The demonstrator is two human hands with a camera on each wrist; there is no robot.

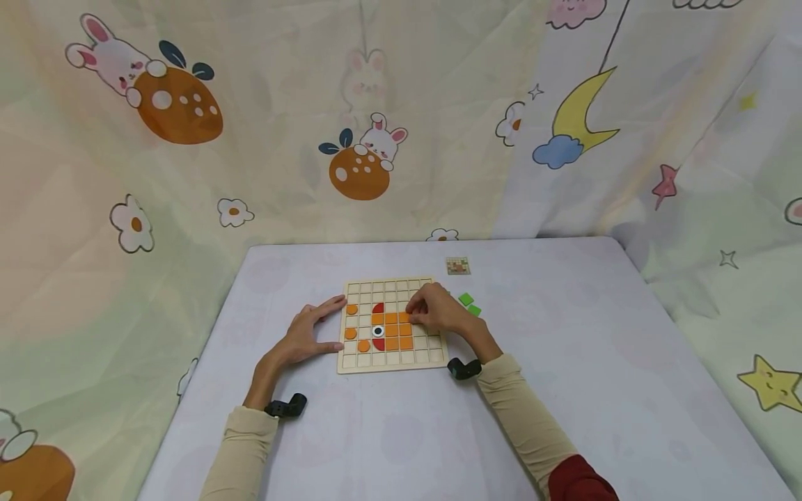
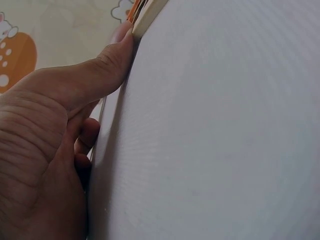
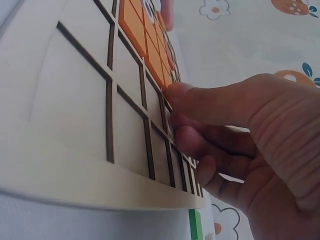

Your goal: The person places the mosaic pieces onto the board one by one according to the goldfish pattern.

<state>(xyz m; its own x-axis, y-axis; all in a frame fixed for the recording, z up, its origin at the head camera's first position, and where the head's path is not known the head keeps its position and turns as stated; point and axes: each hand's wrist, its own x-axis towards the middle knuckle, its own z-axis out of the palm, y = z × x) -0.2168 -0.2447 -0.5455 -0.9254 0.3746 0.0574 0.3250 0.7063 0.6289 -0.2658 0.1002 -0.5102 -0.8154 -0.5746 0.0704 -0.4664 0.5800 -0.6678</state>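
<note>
From the head view, your left hand (image 1: 307, 337) lies flat on the table (image 1: 595, 362) with fingers straight, index and thumb against the left edge of the wooden grid board (image 1: 392, 360), seemingly bracing it so it cannot slide. Your right hand (image 1: 438, 311) bends over the board's right half, fingertips down beside the block of orange tiles (image 1: 396, 330); two green tiles (image 1: 469, 304) and a small pattern card (image 1: 458, 265) wait just beyond it. The left wrist view adds the thumb (image 2: 107, 67) pressed to the board's corner (image 2: 147, 17), holding nothing. The right wrist view shows curled fingers (image 3: 200, 107) meeting at a grid cell by the orange tiles; whether they pinch a piece, you cannot tell.
</note>
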